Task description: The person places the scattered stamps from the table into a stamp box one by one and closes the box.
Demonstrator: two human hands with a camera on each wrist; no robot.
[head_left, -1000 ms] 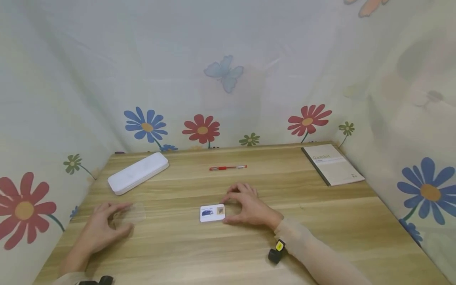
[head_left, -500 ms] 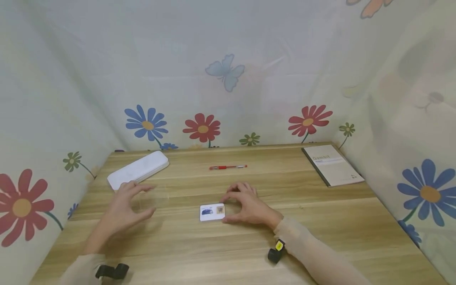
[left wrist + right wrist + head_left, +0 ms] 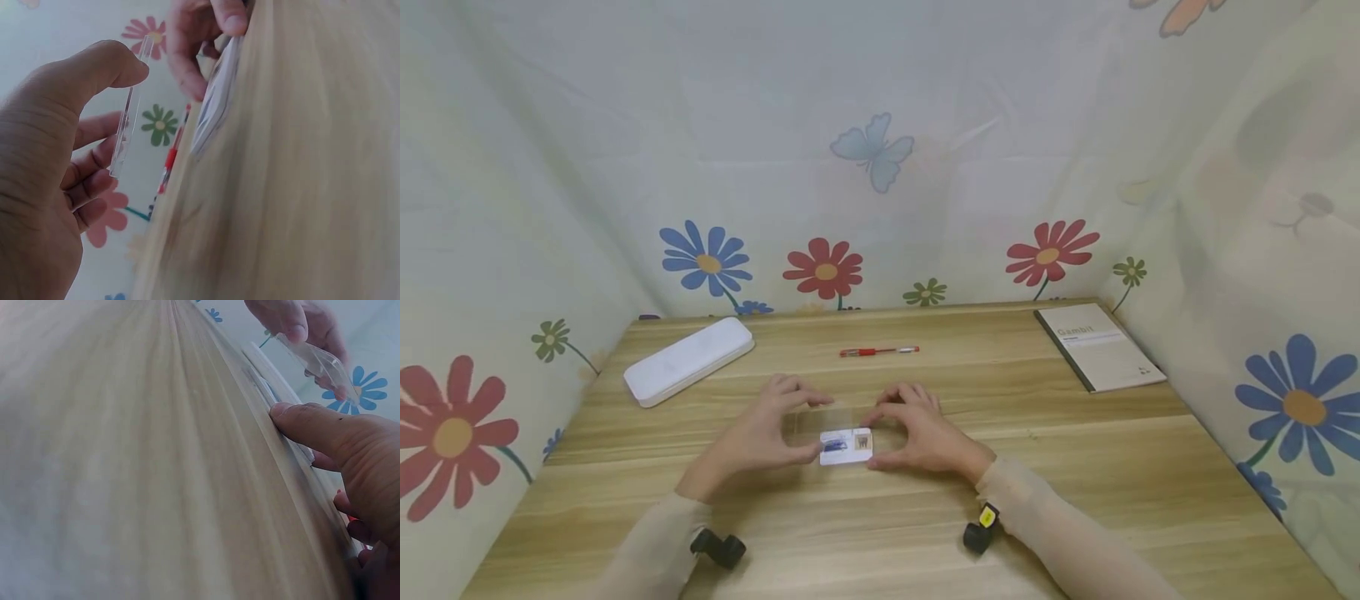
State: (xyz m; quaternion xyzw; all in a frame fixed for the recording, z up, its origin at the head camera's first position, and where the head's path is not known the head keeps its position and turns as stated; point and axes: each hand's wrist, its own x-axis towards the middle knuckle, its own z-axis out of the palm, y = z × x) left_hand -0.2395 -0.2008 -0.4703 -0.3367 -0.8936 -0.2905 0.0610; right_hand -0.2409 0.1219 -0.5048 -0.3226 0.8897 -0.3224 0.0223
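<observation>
My left hand (image 3: 760, 429) holds a clear plastic lid (image 3: 131, 106) by its edges between thumb and fingers. In the head view the lid is barely visible, just above and behind a stack of white printed cards (image 3: 846, 447). The cards lie flat at the middle of the table; the top one bears a blue picture and a brown one. My right hand (image 3: 928, 437) pinches the right end of the stack, thumb at the near edge and fingers at the far edge. In the left wrist view a gap shows between the lid and the cards.
On the wooden table (image 3: 880, 533), a red pen (image 3: 880, 352) lies beyond the cards. A white pencil case (image 3: 688, 362) stands at the back left, and a notebook (image 3: 1101, 346) lies at the back right. A flowered curtain (image 3: 880, 233) surrounds the table's back and sides.
My left hand has carried the clear lid rightward from the table's left side to the cards. The right hand and the cards have stayed in place.
</observation>
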